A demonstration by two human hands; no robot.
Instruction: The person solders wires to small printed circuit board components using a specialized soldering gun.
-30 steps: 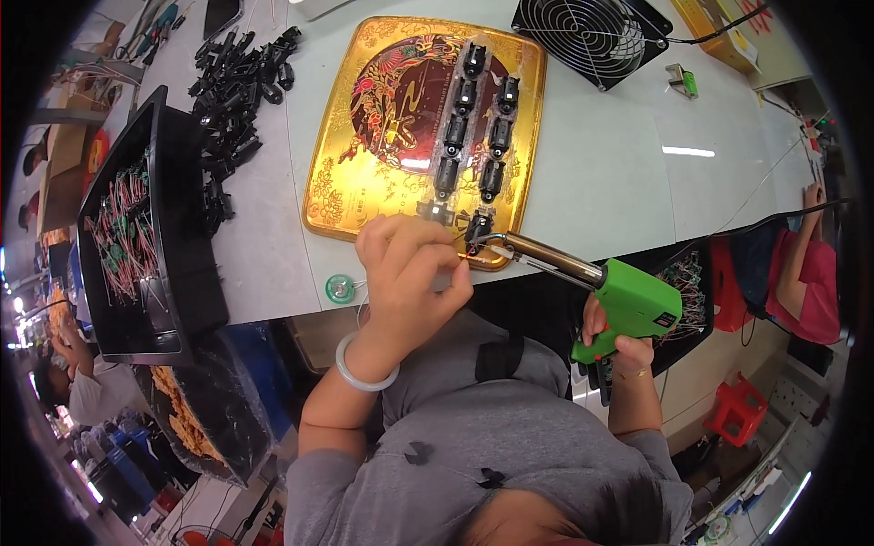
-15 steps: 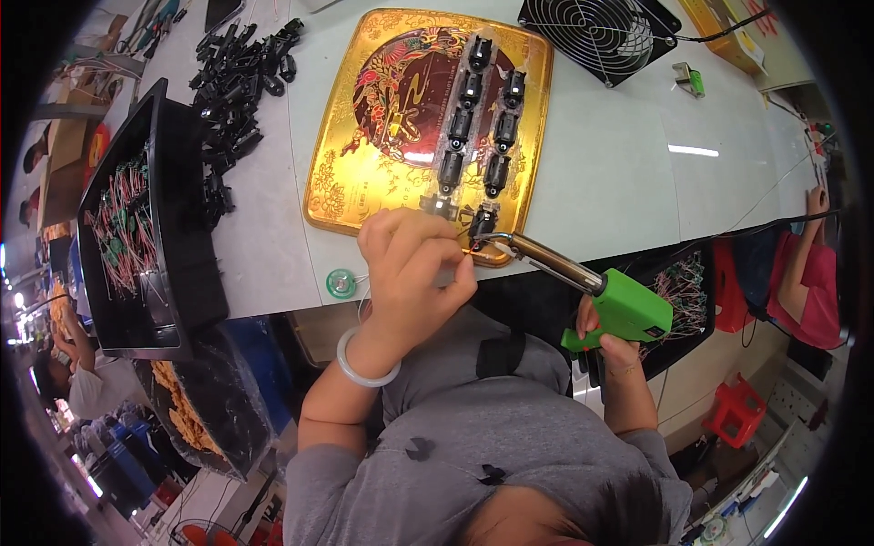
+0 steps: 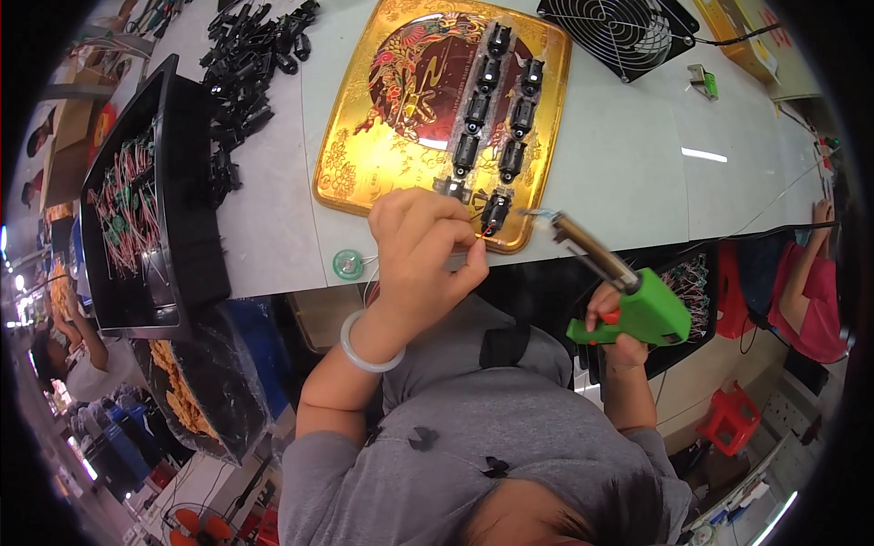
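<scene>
Clenched in right grip (image 3: 625, 351): green soldering gun (image 3: 657, 312), aimed toward 10 o'clock, tip (image 3: 537, 213) just apart from nearest black housing (image 3: 494, 211). Pinched by left grip (image 3: 421, 241): thin red wire (image 3: 488, 231), at that housing's 6 o'clock end. Clocked from left grip: pale tabletop (image 3: 628, 173) beyond, 9 round to 3. Gold decorated tray (image 3: 364, 173) at 12, flat on it. Black bin (image 3: 182, 182), holding wired green parts (image 3: 118, 205), at 9. Black fan (image 3: 614, 32) between 1 and 2. Two rows of black housings (image 3: 475, 111) on tray. Green disc (image 3: 347, 265) between 8 and 9.
</scene>
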